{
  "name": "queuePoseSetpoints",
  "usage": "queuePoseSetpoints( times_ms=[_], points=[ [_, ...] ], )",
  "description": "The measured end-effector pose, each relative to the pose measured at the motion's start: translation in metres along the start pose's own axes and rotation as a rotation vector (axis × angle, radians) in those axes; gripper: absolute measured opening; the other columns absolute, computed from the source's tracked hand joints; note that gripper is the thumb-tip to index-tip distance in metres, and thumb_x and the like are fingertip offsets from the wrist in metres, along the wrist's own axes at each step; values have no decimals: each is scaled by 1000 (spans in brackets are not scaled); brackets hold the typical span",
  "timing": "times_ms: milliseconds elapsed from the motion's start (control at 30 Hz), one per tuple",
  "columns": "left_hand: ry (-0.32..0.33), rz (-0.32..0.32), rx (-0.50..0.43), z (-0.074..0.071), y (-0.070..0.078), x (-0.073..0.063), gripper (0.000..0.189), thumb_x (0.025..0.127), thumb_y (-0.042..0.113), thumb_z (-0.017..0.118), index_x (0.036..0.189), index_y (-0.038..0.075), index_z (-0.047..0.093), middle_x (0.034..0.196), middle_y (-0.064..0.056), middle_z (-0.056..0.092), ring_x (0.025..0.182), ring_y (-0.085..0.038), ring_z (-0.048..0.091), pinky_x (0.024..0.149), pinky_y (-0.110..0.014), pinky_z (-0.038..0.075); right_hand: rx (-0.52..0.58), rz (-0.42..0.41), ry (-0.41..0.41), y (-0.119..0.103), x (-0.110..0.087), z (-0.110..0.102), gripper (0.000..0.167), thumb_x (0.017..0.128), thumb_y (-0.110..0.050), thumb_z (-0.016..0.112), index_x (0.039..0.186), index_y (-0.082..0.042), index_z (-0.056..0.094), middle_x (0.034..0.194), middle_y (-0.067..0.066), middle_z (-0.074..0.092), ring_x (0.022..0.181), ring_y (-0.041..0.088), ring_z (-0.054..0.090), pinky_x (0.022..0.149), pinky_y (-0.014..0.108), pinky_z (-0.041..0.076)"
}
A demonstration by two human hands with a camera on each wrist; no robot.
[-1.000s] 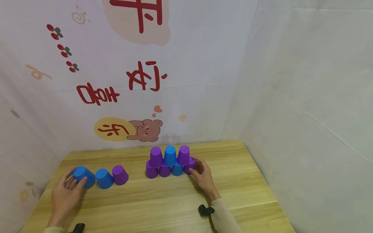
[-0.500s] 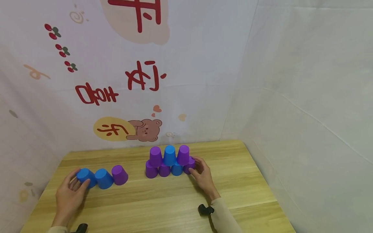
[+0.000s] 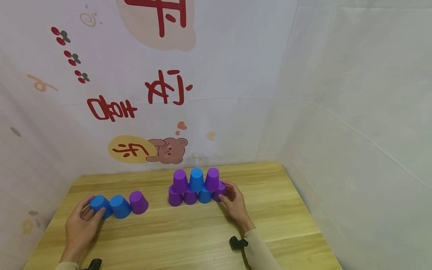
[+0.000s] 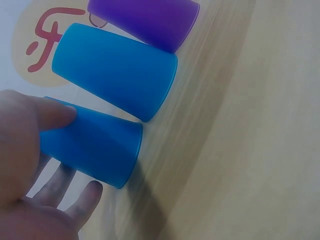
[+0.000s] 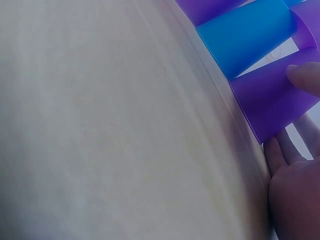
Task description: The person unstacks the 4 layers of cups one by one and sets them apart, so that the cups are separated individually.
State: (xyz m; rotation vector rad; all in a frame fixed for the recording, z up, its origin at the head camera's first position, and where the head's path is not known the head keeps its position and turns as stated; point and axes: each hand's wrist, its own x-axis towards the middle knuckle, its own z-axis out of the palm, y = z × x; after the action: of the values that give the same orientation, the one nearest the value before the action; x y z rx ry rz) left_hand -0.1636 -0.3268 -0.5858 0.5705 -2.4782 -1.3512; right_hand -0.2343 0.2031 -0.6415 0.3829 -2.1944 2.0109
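My left hand (image 3: 81,227) grips an upside-down blue cup (image 3: 100,204) at the left end of a short row. Close on its right stand a second blue cup (image 3: 120,207) and a purple cup (image 3: 138,203). In the left wrist view the thumb lies along the held blue cup (image 4: 100,145), with fingers on its other side. My right hand (image 3: 236,208) holds the bottom-right purple cup (image 3: 221,189) of a two-tier stack, thumb and fingers on opposite sides. In the right wrist view, that purple cup (image 5: 272,95) stands beside a blue cup (image 5: 247,37).
The upper tier has a purple cup (image 3: 180,181), a blue cup (image 3: 197,180) and another purple cup (image 3: 212,180), straddling the lower ones. A wooden table (image 3: 175,240) carries everything. White printed cloth (image 3: 229,93) hangs behind it and at both sides.
My left hand has moved slightly right with the blue cup, bringing it close against the middle blue cup. The right hand and the stack have stayed in place.
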Motion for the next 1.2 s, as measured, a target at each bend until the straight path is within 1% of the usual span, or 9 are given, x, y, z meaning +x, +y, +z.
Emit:
queuePoseSetpoints(
  times_ms=[300, 400, 667, 800, 900, 967, 1067, 1133, 1200],
  points=[
    [0, -22, 13, 1, 0, 0, 71, 106, 14, 79, 170, 13, 49, 175, -24, 50, 153, -54, 57, 87, 10, 42, 4, -8, 0, 0, 0, 0, 55, 103, 8, 75, 155, -5, 59, 157, 25, 66, 139, 17, 70, 119, 26, 58],
    [9, -12, 11, 1, 0, -1, 70, 105, 13, 79, 169, 13, 51, 174, -24, 51, 153, -52, 57, 89, 9, 43, 3, 3, 1, 0, 0, 0, 55, 103, 8, 74, 154, -5, 60, 156, 24, 67, 140, 20, 70, 118, 26, 59],
    [23, 17, 12, 0, 1, -4, 70, 105, 15, 81, 168, 12, 52, 171, -26, 54, 154, -47, 58, 88, 9, 42, 1, 12, -1, 1, 0, 0, 55, 104, 7, 74, 155, -7, 59, 157, 23, 67, 145, 40, 66, 119, 25, 58],
    [30, 8, 15, 0, 0, -7, 70, 105, 25, 82, 168, 16, 53, 172, -22, 55, 158, -24, 55, 103, 5, 41, 1, 3, -4, 0, 0, 0, 55, 104, 7, 74, 155, -7, 59, 157, 24, 67, 144, 43, 66, 119, 25, 58],
    [22, -6, 5, 0, 0, -8, 72, 106, 32, 81, 170, 18, 51, 178, -17, 48, 166, -23, 47, 129, -12, 37, -1, -9, -5, 1, -1, 0, 56, 103, 7, 75, 155, -6, 59, 157, 25, 66, 143, 37, 68, 119, 25, 58],
    [4, -11, -6, -1, 1, -7, 77, 106, 34, 80, 173, 18, 47, 183, -16, 40, 171, -34, 39, 141, -34, 36, 1, -13, -5, 1, -1, 0, 56, 103, 7, 75, 155, -5, 59, 157, 25, 66, 141, 29, 69, 118, 25, 58],
    [-34, -14, -15, -2, 3, -4, 87, 105, 39, 80, 177, 19, 37, 188, -18, 25, 174, -51, 24, 142, -70, 26, 4, -11, -5, 2, 0, 0, 56, 103, 8, 75, 155, -5, 59, 156, 25, 66, 138, 16, 70, 118, 26, 59],
    [-56, 4, -13, -3, 4, -3, 92, 104, 41, 80, 179, 19, 32, 190, -20, 19, 174, -54, 17, 137, -82, 21, 7, -6, -4, 2, 0, 0, 56, 103, 8, 74, 155, -5, 59, 156, 24, 66, 137, 11, 70, 118, 27, 59],
    [-66, 46, -1, -3, 5, -2, 96, 103, 41, 81, 180, 17, 29, 190, -23, 16, 174, -57, 14, 133, -88, 17, 7, -5, -2, 2, 0, 0, 56, 103, 8, 74, 155, -5, 59, 156, 24, 66, 136, 10, 70, 118, 27, 59]
  ],
)
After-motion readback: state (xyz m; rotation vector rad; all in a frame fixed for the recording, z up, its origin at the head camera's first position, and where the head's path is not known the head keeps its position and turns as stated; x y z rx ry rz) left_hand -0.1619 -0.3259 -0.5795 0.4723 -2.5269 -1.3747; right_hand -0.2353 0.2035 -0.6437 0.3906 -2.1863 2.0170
